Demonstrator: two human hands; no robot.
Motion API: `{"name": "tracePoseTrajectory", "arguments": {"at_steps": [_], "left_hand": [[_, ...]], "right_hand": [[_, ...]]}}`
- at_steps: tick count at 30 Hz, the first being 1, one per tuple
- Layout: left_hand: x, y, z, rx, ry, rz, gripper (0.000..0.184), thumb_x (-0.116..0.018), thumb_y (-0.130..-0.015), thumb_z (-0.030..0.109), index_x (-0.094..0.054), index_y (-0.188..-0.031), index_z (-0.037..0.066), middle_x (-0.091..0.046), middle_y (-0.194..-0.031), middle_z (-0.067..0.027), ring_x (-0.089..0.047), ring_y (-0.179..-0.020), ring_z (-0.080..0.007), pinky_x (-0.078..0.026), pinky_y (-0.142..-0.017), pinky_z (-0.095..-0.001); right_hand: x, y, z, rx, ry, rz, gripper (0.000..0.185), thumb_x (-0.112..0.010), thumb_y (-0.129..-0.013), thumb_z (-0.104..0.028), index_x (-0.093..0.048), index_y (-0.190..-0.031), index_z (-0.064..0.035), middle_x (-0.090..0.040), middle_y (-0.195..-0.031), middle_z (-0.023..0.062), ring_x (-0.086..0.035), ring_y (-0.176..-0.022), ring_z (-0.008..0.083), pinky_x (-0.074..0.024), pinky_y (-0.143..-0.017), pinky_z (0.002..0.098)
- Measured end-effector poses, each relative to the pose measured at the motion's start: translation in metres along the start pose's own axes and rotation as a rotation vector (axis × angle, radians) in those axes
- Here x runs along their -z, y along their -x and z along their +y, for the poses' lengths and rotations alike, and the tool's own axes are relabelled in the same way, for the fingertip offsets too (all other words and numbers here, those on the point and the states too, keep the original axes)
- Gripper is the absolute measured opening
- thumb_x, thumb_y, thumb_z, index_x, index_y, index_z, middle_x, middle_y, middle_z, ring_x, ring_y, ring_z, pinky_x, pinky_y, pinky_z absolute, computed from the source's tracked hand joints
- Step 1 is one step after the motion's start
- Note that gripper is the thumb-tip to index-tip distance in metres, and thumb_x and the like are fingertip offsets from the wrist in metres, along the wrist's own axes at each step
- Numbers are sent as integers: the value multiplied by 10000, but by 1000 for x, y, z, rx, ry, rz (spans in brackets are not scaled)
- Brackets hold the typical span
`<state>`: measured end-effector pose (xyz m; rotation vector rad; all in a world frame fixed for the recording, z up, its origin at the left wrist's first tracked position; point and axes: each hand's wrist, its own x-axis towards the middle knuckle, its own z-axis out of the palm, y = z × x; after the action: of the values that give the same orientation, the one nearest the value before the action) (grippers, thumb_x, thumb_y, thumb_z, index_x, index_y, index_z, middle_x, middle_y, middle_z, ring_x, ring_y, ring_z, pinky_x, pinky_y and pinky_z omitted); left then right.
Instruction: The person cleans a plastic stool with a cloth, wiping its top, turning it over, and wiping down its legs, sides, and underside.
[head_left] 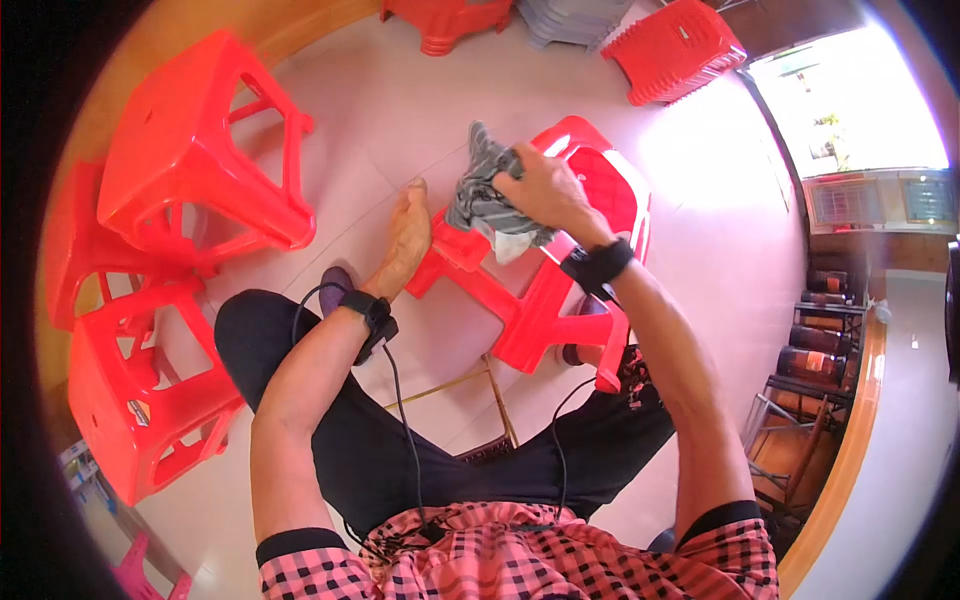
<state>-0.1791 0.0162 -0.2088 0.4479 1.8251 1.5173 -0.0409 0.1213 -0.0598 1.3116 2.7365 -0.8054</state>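
Observation:
A red plastic stool (515,320) lies tipped on its side between my knees, with its hollow underside partly showing. My right hand (548,190) grips a crumpled grey striped cloth (485,190) against the stool's upper part. A pale patch of the cloth hangs below the fingers. My left hand (405,240) is held edge-on at the stool's left side, its fingers stretched out and holding nothing. I cannot tell whether it touches the stool. Both wrists wear black bands with cables.
Several red stools (160,160) stand at the left, some turned over. At the back are a stack of red stools (675,50) and grey stools (575,20). Folded metal-framed furniture (790,430) leans along the right wall. Pale floor tiles (350,110) surround me.

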Motion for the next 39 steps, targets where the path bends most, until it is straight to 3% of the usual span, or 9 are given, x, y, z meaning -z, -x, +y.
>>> {"name": "tracePoseTrajectory", "arguments": {"at_steps": [5, 11, 13, 14, 16, 24, 29, 34, 39], "left_hand": [[4, -6, -12, -185, -37, 72, 519, -423, -921, 467, -589, -1057, -6, -574, -928, -79, -526, -871, -174, -438, -814, -333], [11, -10, -15, -87, 14, -170, 466, -394, -945, 402, -541, -1061, -25, -567, -933, -158, -570, -857, -283, -451, -772, -387], [12, -46, -64, -810, -810, -109, 460, -416, -944, 394, -538, -1090, -25, -574, -963, -134, -575, -844, -224, -457, -743, -355], [11, -40, -50, -821, -796, -128, 460, -416, -944, 394, -538, -1090, -25, -574, -963, -134, -575, -844, -224, -457, -743, -355], [20, -20, -7, -69, 49, -197, 548, -458, -897, 498, -534, -1138, 12, -555, -1015, -157, -551, -894, -227, -444, -829, -354], [23, -7, 4, -62, -63, -269, 655, -456, -882, 529, -484, -1210, -37, -547, -1069, -196, -558, -948, -258, -450, -823, -365], [20, -22, -7, -53, -89, -304, 680, -455, -867, 544, -488, -1225, -34, -573, -1033, -191, -574, -867, -229, -459, -716, -333], [16, -20, 6, -25, -130, -305, 592, -488, -848, 534, -555, -1089, -2, -582, -840, -118, -515, -625, -160, -379, -495, -297], [16, 4, 42, 11, -266, -557, 483, -490, -860, 524, -559, -965, 58, -555, -819, -57, -522, -676, -139, -406, -541, -301]], "right_hand": [[-36, 21, -26, 92, 208, 70, 383, -563, -776, -305, -540, -1015, -6, -627, -759, 234, -630, -738, 404, -498, -682, 503], [-26, 68, -13, 103, -199, 19, 362, -625, -736, -232, -528, -991, 5, -593, -708, 221, -615, -697, 386, -482, -657, 433], [-13, 84, 3, 155, -196, -29, 367, -625, -729, -230, -544, -1000, 4, -594, -734, 222, -619, -724, 371, -483, -673, 423], [-5, 93, 11, 220, -201, -86, 373, -624, -723, -229, -560, -1009, 2, -595, -760, 224, -624, -752, 355, -485, -690, 412], [25, 109, 27, 156, -123, -133, 397, -619, -722, -240, -568, -1028, 8, -609, -818, 206, -626, -807, 322, -489, -727, 392], [16, 161, 217, -206, 135, 62, 475, -609, -772, -322, -517, -1157, -58, -616, -1013, 241, -598, -948, 407, -470, -812, 479], [-15, 218, 172, -399, 44, 208, 544, -572, -816, -299, -410, -1125, 119, -577, -904, 361, -575, -892, 501, -457, -796, 525], [-32, 265, 142, -193, -8, 159, 443, -551, -844, -286, -409, -947, 121, -544, -705, 363, -567, -705, 531, -449, -631, 544], [-21, 267, 70, -209, -293, 204, 375, -605, -785, -218, -445, -981, 59, -567, -731, 285, -592, -731, 451, -447, -662, 503]]}}
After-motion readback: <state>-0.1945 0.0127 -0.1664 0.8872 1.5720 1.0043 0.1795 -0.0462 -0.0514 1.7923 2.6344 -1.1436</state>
